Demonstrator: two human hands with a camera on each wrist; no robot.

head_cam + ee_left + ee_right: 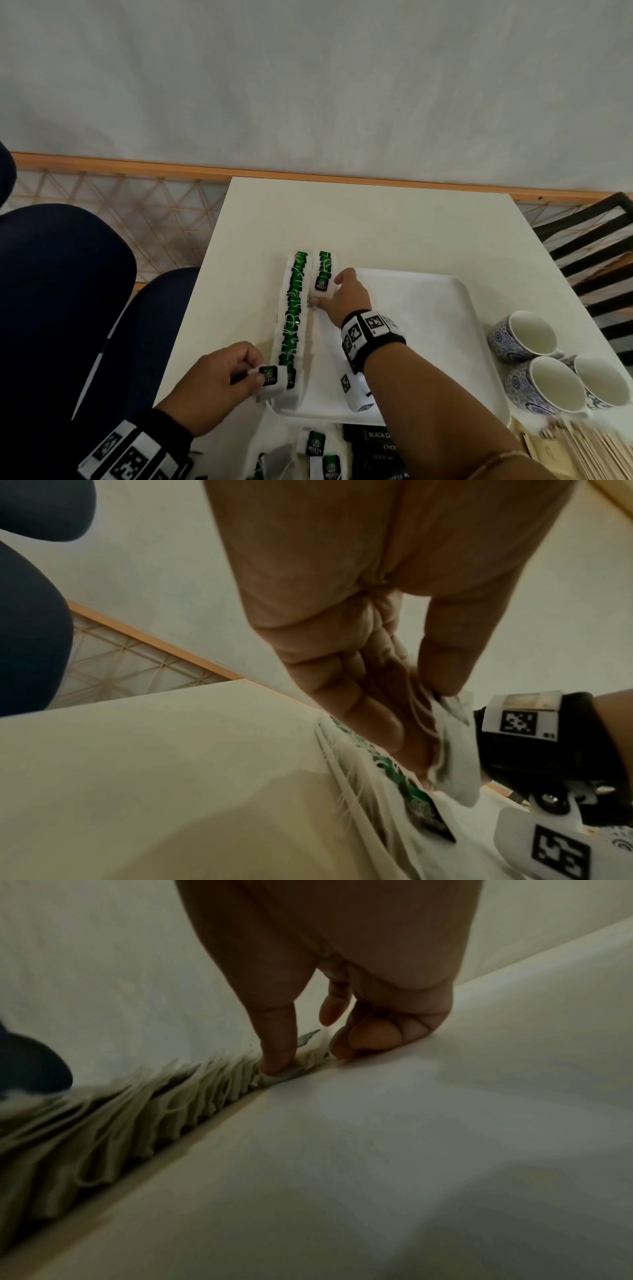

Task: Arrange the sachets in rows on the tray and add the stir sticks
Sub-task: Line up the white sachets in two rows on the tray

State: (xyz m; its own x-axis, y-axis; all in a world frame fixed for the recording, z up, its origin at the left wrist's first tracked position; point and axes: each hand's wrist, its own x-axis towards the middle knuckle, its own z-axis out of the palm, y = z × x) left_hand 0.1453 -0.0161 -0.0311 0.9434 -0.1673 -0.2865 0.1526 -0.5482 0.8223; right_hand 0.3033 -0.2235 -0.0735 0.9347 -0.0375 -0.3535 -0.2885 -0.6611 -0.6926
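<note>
A white tray point(428, 325) lies on the table. A long row of green tea sachets point(293, 315) runs along its left side, and a short second row point(324, 265) stands beside it at the far end. My left hand point(255, 371) pinches a sachet point(270, 377) at the near end of the long row; in the left wrist view its white paper point(452, 750) sits between thumb and fingers point(377, 718). My right hand point(327, 290) grips the nearest sachet point(322, 286) of the short row, thumb point(277, 1053) pressing on it. Wooden stir sticks point(582, 448) lie at the bottom right.
Three blue-patterned cups point(524, 337) stand right of the tray. Loose green sachets point(317, 443) and black sachets point(375, 442) lie at the table's near edge. A dark blue chair point(61, 291) is to the left, a black slatted chair point(599, 240) to the right.
</note>
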